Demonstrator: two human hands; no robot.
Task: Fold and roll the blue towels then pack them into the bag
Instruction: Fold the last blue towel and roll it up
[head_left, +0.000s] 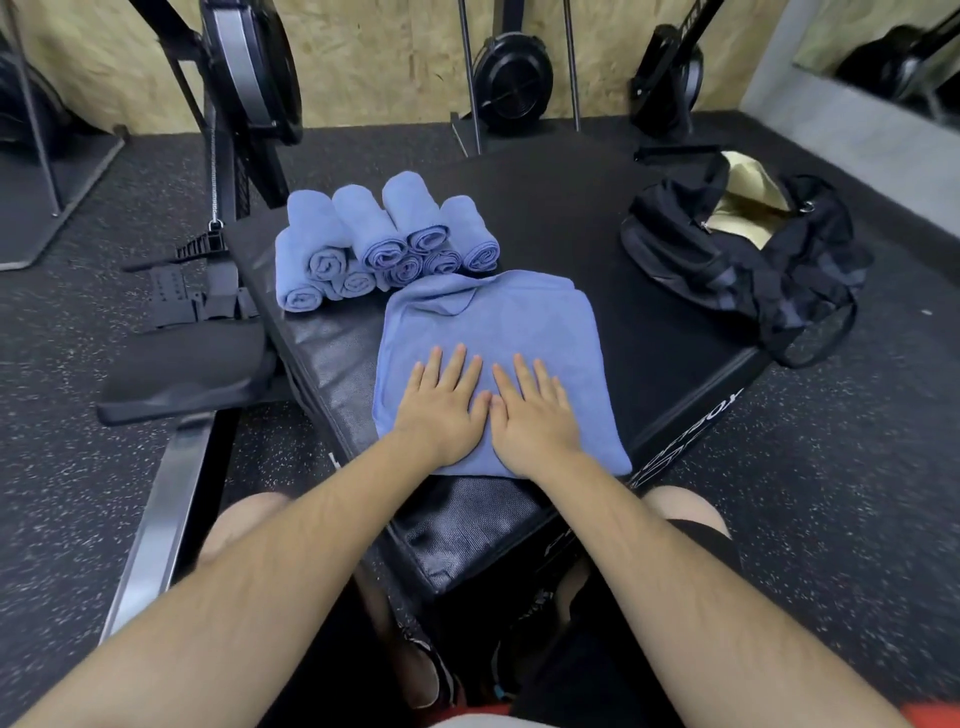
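Two hands are flat on the job here, side by side and nearly touching at the index fingers. The left hand (441, 410) and right hand (535, 415) both have straight, slightly spread fingers, palms pressed down on a blue towel (488, 322), so nothing is pinched or gripped, just pushed flat. That towel lies folded into a rough rectangle under the palms and stretches away past the fingertips, with one small corner flipped over at its far end. It sits on a black padded box (332, 353), its near edge right at the wrists. Just beyond the towel's far edge, up and to the left of the left hand, is a stack of rolled towels (384, 244), same blue, their spiral ends facing the hands and some piled on top of others. Well off to the right of the right hand, and farther away, the black bag (743, 260) slumps at the box's far right corner, mouth open and showing a tan lining. Left of the left hand, off the box, there's a rowing machine seat (182, 369) over the speckled floor (831, 441).
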